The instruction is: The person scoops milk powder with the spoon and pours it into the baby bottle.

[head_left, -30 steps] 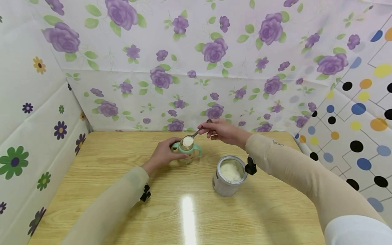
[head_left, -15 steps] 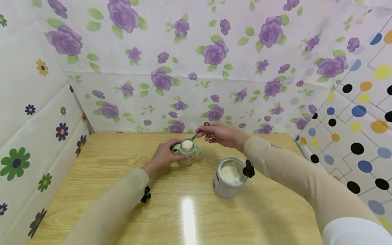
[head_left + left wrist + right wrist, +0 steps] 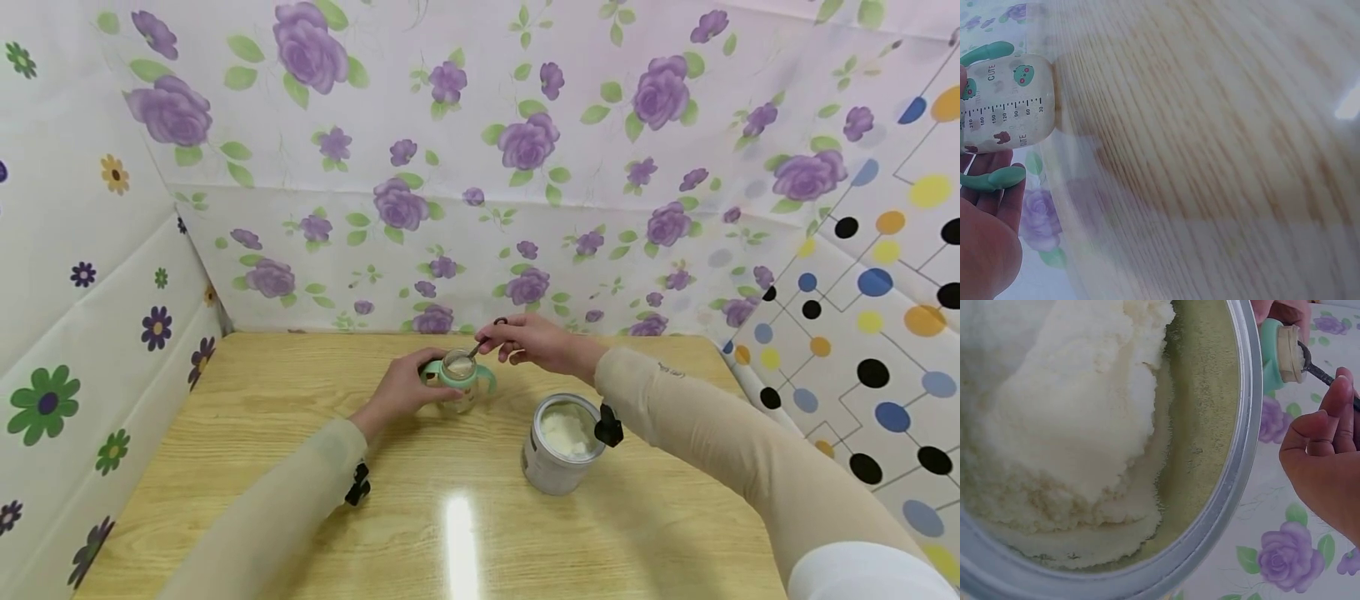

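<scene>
Pale wood-grain tabletop (image 3: 247,433), glossy, with a bright streak of reflected light (image 3: 461,542) on the near part, well short of the fingers. Boxed in on three sides by sheets of patterned cloth. Behind the fingers, a back sheet (image 3: 480,167) of white with purple roses and green leaves, creased across the middle and leaning forward overhead. Left of the fingers, a white sheet (image 3: 67,317) dotted with small green, purple and yellow flowers. Right of the fingers, a white sheet (image 3: 877,300) printed with thin lines joining black, blue, yellow and orange dots.
</scene>
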The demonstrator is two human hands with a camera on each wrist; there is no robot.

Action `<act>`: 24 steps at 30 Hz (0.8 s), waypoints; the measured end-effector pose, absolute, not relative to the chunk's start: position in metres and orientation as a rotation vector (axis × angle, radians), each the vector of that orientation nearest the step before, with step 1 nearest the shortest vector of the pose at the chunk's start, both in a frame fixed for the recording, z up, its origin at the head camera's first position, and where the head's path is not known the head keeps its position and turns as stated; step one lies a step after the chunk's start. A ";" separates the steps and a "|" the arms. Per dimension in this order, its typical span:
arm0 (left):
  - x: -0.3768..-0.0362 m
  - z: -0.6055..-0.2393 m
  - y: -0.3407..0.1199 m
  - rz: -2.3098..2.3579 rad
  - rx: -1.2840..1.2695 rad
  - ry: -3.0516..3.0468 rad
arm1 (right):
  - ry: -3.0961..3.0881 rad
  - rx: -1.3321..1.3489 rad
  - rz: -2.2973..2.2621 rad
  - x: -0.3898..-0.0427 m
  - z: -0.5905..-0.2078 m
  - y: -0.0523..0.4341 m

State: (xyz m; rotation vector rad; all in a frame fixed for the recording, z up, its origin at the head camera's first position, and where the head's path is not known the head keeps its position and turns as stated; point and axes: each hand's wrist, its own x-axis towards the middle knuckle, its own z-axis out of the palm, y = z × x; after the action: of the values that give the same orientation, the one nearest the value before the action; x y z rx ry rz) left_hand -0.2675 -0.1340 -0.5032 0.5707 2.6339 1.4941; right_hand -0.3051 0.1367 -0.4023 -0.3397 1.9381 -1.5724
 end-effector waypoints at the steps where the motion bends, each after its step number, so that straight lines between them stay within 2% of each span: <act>1: -0.268 -0.503 -0.134 1.493 0.571 2.635 | 1.952 -0.358 -1.560 -0.305 -0.403 0.137; 24: -0.268 -0.505 -0.134 1.475 0.570 2.654 | 2.250 -0.641 -1.343 -0.291 -0.398 0.136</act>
State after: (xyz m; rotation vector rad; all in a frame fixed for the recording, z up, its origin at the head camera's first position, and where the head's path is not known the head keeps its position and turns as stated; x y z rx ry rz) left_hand -0.2682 -0.1344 -0.5050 0.5702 2.6542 1.4746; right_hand -0.2915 0.1365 -0.3984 -0.6414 2.2502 -1.3435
